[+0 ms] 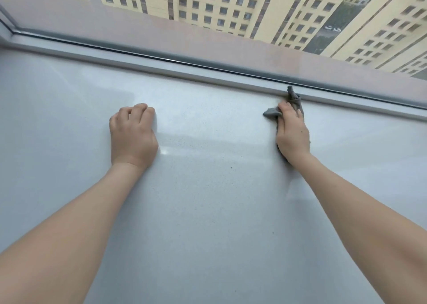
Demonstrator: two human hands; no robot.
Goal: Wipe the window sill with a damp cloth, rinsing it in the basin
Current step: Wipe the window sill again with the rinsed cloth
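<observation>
While right hand (292, 132) grips cloth (271, 113), mostly hidden beneath, left hand (132, 135) fisted, empty.

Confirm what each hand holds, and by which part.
Right hand grips the grey cloth by its bunched middle, loose ends poking out beyond the hand. Left hand holds nothing; it rests, curled, on the sill.
</observation>
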